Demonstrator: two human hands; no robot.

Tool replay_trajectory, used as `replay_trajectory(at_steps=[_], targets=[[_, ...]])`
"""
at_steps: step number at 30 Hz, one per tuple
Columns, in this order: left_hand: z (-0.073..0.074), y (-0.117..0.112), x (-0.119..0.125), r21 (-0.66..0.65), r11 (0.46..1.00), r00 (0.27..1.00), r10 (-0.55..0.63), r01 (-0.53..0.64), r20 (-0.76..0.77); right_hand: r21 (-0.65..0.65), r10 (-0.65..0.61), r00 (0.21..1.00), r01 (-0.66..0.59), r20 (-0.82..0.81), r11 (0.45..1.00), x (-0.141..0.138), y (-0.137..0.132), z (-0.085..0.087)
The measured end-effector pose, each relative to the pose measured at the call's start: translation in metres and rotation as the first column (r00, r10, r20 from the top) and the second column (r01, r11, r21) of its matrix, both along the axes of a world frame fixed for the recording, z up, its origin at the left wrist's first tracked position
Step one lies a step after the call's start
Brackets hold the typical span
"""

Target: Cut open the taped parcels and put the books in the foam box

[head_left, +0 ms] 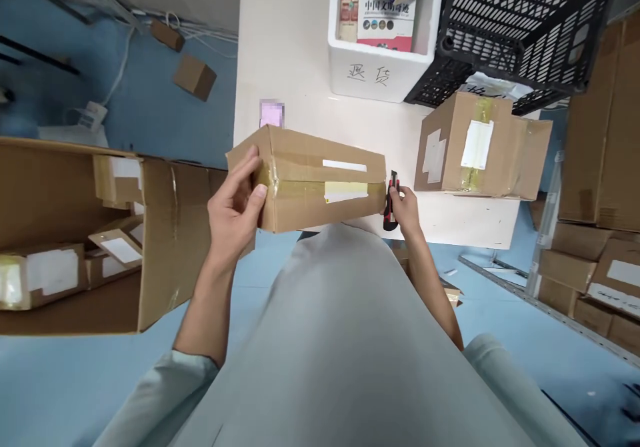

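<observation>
A long cardboard box (300, 160) is tilted in front of me over the near edge of the white table, with a yellowish tape strip and white labels on its facing side. My left hand (235, 207) grips its left end, thumb on the face and fingers over the edge. At the right end, my right hand (406, 210) is closed around a red and black utility knife (391, 201), its tip pointing away from me. The knife is right beside the box's right end; whether some fingers also support the box is hidden.
On the table (285, 33) stand a white foam bin (380, 77) of books, a black plastic crate (500, 53) and a taped carton (450, 147). A big open carton (175, 233) holding smaller boxes is at left. Stacked boxes (570, 267) fill a shelf at right.
</observation>
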State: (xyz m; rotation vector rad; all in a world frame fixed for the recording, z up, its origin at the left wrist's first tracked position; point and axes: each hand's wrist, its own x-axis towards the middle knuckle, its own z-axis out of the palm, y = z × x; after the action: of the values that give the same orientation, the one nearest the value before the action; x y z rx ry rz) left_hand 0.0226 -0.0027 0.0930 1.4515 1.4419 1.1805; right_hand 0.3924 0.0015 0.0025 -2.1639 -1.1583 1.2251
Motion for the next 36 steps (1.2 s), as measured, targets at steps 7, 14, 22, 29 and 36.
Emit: replay_trajectory(at_steps=[7, 14, 22, 29, 36], targets=[[-0.044, 0.002, -0.005, -0.125, 0.989, 0.973, -0.044, 0.074, 0.227, 0.032, -0.087, 0.965, 0.081, 0.247, 0.996, 0.009, -0.020, 0.056], [-0.095, 0.008, -0.013, -0.221, 0.958, 0.920, -0.088, 0.183, 0.382, -0.016, 0.010, 0.824, -0.002, 0.567, 1.000, -0.020, -0.025, 0.096], [-0.103, 0.018, -0.024, -0.238, 0.947, 0.930, -0.126, 0.217, 0.344, -0.122, 0.500, 0.651, -0.535, 0.570, 0.836, -0.125, 0.001, 0.144], [-0.106, 0.023, -0.026, -0.253, 0.933, 0.921, -0.156, 0.256, 0.357, -0.502, 0.852, 0.124, -0.761, 0.509, 0.411, -0.191, 0.037, 0.152], [-0.103, 0.022, -0.026, -0.232, 0.934, 0.908, -0.168, 0.271, 0.384, -0.642, 0.893, -0.057, -0.716, 0.446, 0.274, -0.204, 0.059, 0.165]])
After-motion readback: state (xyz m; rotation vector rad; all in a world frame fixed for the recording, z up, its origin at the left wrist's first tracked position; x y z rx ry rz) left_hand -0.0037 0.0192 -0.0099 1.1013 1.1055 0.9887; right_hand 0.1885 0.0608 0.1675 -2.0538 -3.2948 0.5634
